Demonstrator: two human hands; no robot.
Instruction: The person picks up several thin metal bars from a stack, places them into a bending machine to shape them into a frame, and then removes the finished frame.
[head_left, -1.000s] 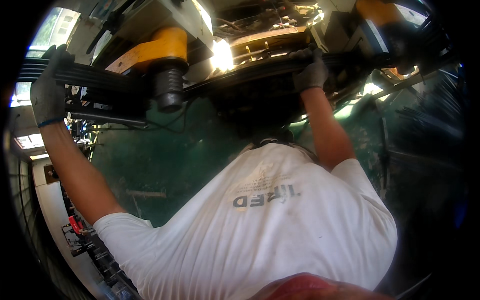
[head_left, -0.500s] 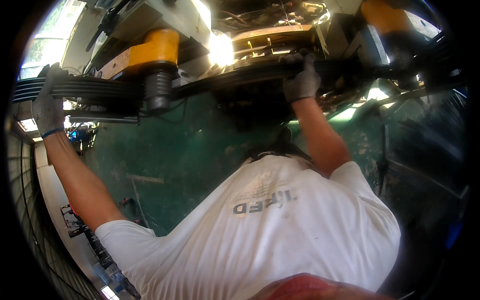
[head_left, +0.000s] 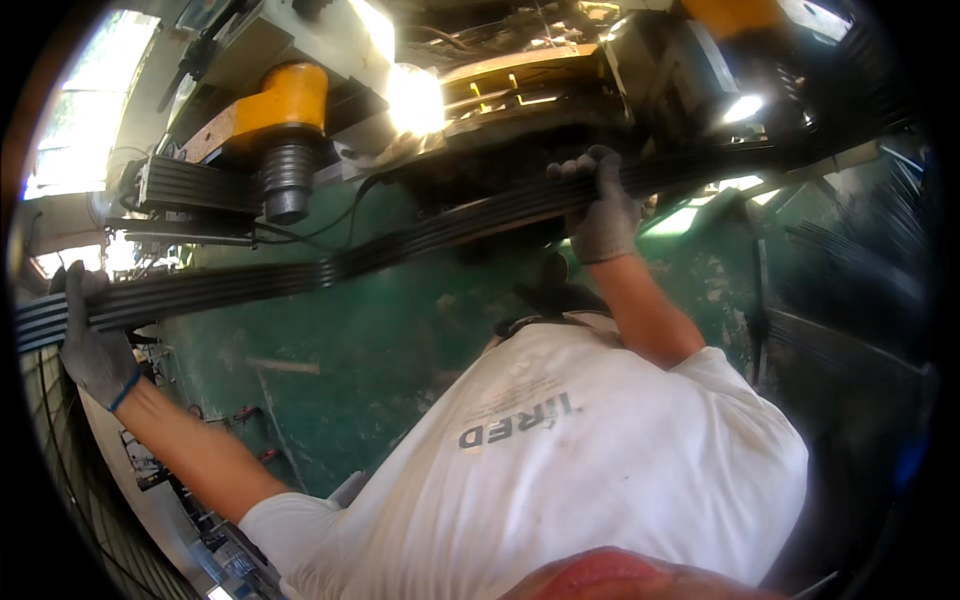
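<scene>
A long bundle of dark, thin metal bars (head_left: 230, 290) stretches across the view, slanting from low at the left to higher at the right. My left hand (head_left: 98, 340), in a grey glove with a blue cuff edge, is closed around the bundle near its left part. Farther along, my right hand (head_left: 605, 218), also in a grey glove, grips the bundle with its fingers over the far side. Between the hands, the bundle hangs over the floor, apart from the machine. Its right end fades into shadow.
Beyond the bundle stands a machine with a yellow head (head_left: 295, 95) and a grey ribbed cylinder (head_left: 287, 175). A second yellow part (head_left: 735, 15) is at the far right. A dark ribbed block (head_left: 195, 188) sits left of the cylinder. Thin rods (head_left: 860, 240) lie at the right above the green floor (head_left: 370, 340).
The left part of the bundle has come down and nearer, away from beneath the yellow head, with my left hand on it. My right hand has shifted slightly nearer, still gripping.
</scene>
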